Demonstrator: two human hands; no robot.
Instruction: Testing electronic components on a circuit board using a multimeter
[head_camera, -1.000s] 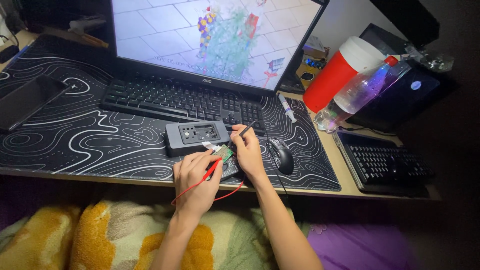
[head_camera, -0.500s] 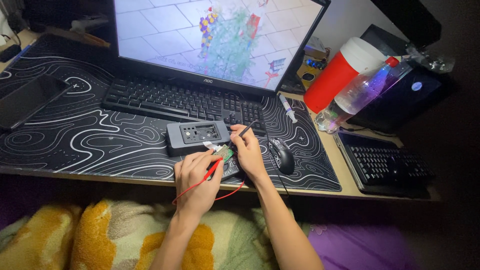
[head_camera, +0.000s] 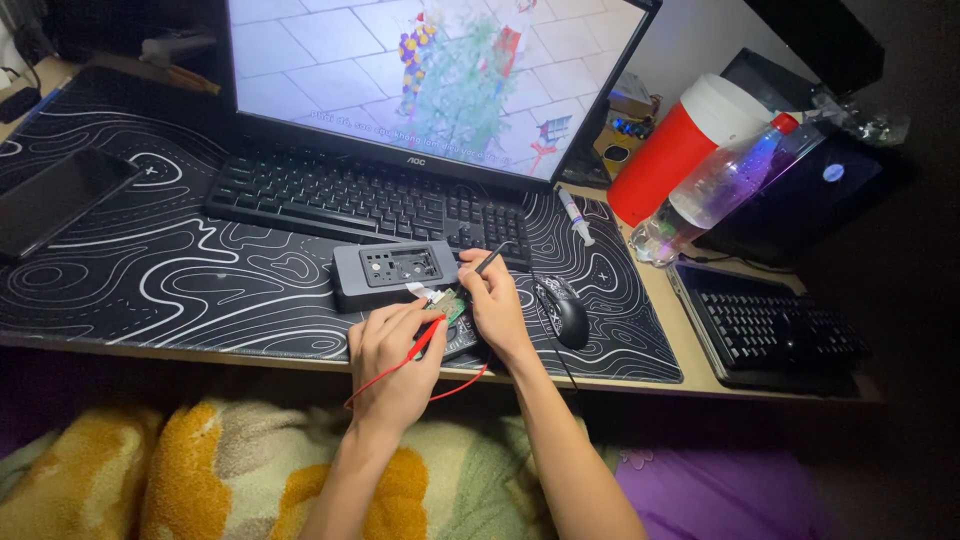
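Left hand (head_camera: 395, 362), fingers curled together, pinched on a red probe (head_camera: 424, 338) with a red wire (head_camera: 400, 372) trailing back toward the near edge of the desk. Tip pressed to a small green circuit board (head_camera: 449, 303) held at the near middle of the desk mat, just in front of a grey box. Right hand (head_camera: 497, 308), just to the right, fingers closed around a black probe (head_camera: 492, 260), held like a pen, shaft slanting up and away, tip down at the same board. Both hands touching or nearly touching each other over the board; something dark underneath the board, too hidden to tell.

Just beyond the fingers, a flat grey box (head_camera: 397, 272) with a small display and round knobs on top, lying lengthwise on the mat. Just right of the right hand, a black mouse (head_camera: 563, 312). Beyond the grey box, a black keyboard (head_camera: 365, 200), and behind that a lit monitor (head_camera: 430, 70) showing a tiled pattern with flowers. All on a black desk mat (head_camera: 160, 275) with white wavy lines. At the far left, a dark phone (head_camera: 55, 200) lying flat. Right of the keyboard, a small syringe (head_camera: 576, 216); farther right, a red jug (head_camera: 680, 148) with a white lid and a clear plastic bottle (head_camera: 715, 190) leaning beside it. At the right edge, a second black keyboard (head_camera: 775, 330). Below the desk, a yellow and cream blanket (head_camera: 210, 470) across the lap.
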